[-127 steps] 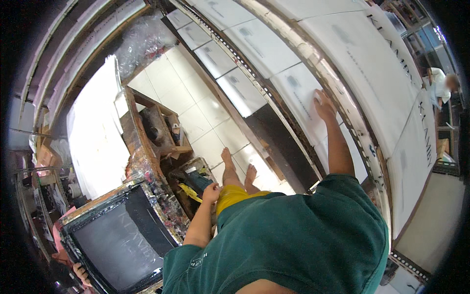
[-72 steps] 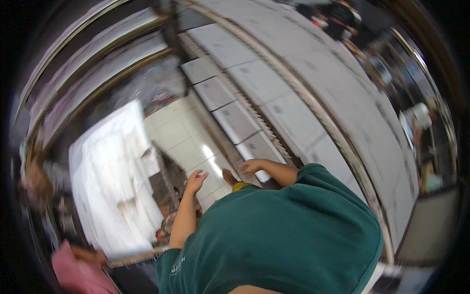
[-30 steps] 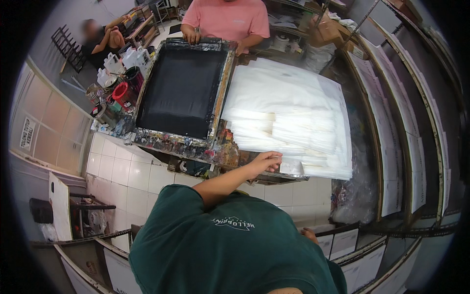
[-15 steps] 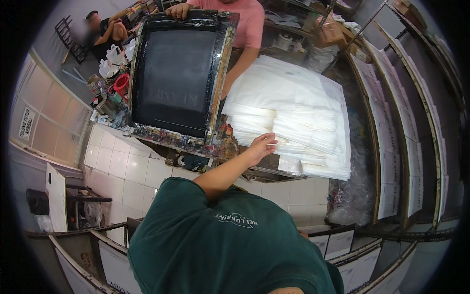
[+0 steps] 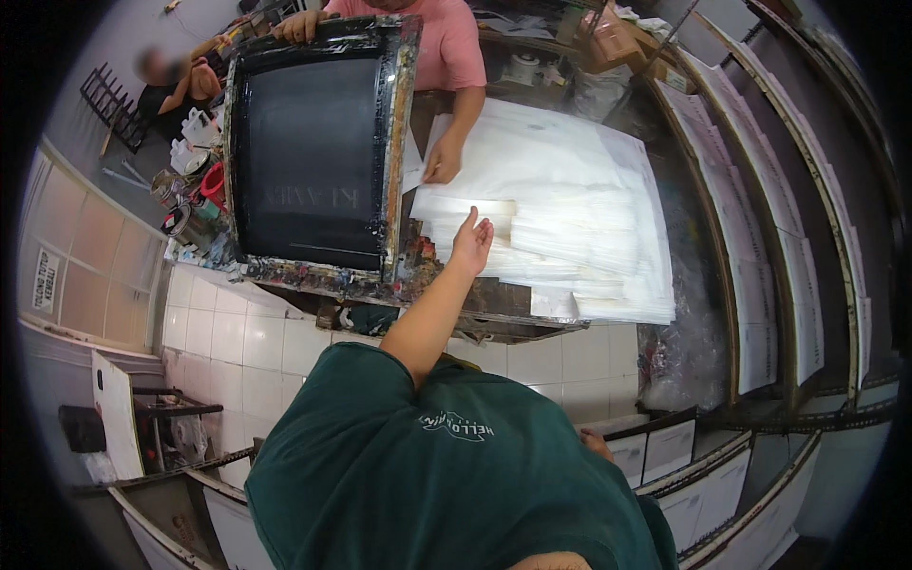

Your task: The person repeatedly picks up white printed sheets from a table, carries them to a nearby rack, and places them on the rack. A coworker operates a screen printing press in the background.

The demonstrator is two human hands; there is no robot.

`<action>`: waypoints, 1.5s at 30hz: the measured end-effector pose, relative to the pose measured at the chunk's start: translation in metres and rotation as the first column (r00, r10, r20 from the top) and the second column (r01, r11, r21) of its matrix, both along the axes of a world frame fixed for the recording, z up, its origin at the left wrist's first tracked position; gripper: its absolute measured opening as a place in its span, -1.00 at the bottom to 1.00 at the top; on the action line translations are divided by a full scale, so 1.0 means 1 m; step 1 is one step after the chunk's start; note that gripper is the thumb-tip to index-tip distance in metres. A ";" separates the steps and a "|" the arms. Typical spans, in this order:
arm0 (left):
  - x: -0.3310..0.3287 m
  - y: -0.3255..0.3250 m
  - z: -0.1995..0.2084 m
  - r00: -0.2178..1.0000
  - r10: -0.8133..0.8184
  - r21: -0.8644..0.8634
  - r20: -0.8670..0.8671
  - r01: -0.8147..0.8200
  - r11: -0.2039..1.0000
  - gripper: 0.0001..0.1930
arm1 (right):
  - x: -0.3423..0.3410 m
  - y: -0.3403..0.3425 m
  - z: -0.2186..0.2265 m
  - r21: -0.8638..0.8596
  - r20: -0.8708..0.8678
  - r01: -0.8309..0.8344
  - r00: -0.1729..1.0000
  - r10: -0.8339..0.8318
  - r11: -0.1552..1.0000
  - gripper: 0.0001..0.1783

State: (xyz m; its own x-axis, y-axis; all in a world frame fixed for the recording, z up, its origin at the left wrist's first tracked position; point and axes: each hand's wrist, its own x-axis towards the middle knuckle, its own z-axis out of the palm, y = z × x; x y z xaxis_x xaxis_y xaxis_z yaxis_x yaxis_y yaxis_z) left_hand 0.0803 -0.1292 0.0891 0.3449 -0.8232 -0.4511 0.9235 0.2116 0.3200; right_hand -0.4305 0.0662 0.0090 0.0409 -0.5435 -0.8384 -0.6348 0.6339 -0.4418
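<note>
My left hand (image 5: 472,242) reaches over the near left part of a pile of white sheets (image 5: 570,214). Its fingers are spread and nothing is in them; whether they touch the pile I cannot tell. Only a small part of my right hand (image 5: 596,444) shows beside my green shirt, its fingers mostly hidden. Left of the pile, a dark screen-printing frame (image 5: 407,123) stands tilted up. Across the table, a co-worker in pink has one hand (image 5: 302,26) on the frame's top edge. The co-worker's other hand (image 5: 445,160) is at a white sheet (image 5: 411,163) beside the frame.
Racks with white sheets (image 5: 727,228) rise on the right, and more racks (image 5: 698,494) stand close behind me. Paint cans and a red container (image 5: 213,183) crowd the table's left side. Another person (image 5: 176,85) sits at the far left. Clear plastic (image 5: 679,351) lies right of the table.
My left hand has moved farther over the pile, its fingers now spread. The co-worker's lower hand has come into sight beside the frame, at a white sheet. The whole view has shifted slightly.
</note>
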 end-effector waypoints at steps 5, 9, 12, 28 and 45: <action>0.001 -0.046 -0.022 0.990 0.140 -0.056 -0.002 -0.140 0.989 -0.37 | -0.005 -0.022 -0.017 0.040 -0.050 0.105 0.993 -0.103 0.994 -0.36; -0.005 -0.098 -0.026 0.960 0.211 0.067 -0.186 -0.202 0.977 -0.52 | 0.004 -0.038 -0.008 -0.057 -0.047 0.095 0.994 -0.097 0.994 -0.42; -0.017 -0.118 0.004 0.937 0.311 0.235 -0.156 -0.271 0.933 -0.64 | 0.024 -0.045 0.011 -0.209 0.000 0.026 1.000 -0.027 0.977 -0.43; -0.169 0.104 0.180 0.711 -0.648 -0.163 0.273 0.698 0.697 -0.49 | 0.259 -0.089 0.281 -0.514 0.752 0.789 0.604 -0.264 0.338 -0.74; 0.058 0.250 -0.165 -0.798 0.520 0.940 0.305 0.164 -0.299 -0.34 | 0.356 0.216 0.257 -0.469 0.741 0.787 0.103 -0.664 -0.401 -0.70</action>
